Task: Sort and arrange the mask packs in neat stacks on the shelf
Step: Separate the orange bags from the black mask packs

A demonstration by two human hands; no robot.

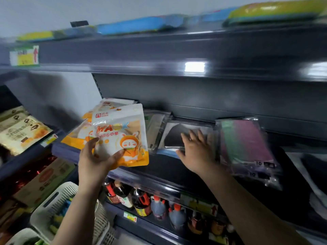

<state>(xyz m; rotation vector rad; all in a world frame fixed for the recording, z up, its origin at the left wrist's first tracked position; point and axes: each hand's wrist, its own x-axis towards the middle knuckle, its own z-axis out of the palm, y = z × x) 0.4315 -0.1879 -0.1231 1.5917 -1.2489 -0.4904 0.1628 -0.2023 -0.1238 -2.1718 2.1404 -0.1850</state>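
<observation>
The left hand [96, 156], at lower centre-left of the frame, holds an orange-and-white mask pack [122, 135] printed with a rabbit cartoon, thumb on its face and fingers curled behind its lower edge; the pack is lifted clear of the shelf [168, 167] and tipped a little, most likely so it can be read and matched to its kind. Just behind it, toward the upper left, more orange packs [113, 104] of the same design lie overlapped at the shelf's left end, which looks like the stack this one belongs to. The right hand [198, 147], in the middle of the frame, lies flat with straight, spread fingers on a clear pack holding black masks [173, 133], its grip wide and closed round nothing, apparently pressing or sliding that pack to square it. Between the orange packs and the black one sit greenish-grey packs [155, 124]; to the right, touching or nearly touching the hand, is a blurred pile of purple-and-green packs [246, 144] that sits askew. The shelf is dark metal, one tier of a shop rack, with another tier above carrying blue and yellow goods [141, 25]. Below are dark sauce bottles [141, 200], and at lower left a white plastic basket [58, 207].
</observation>
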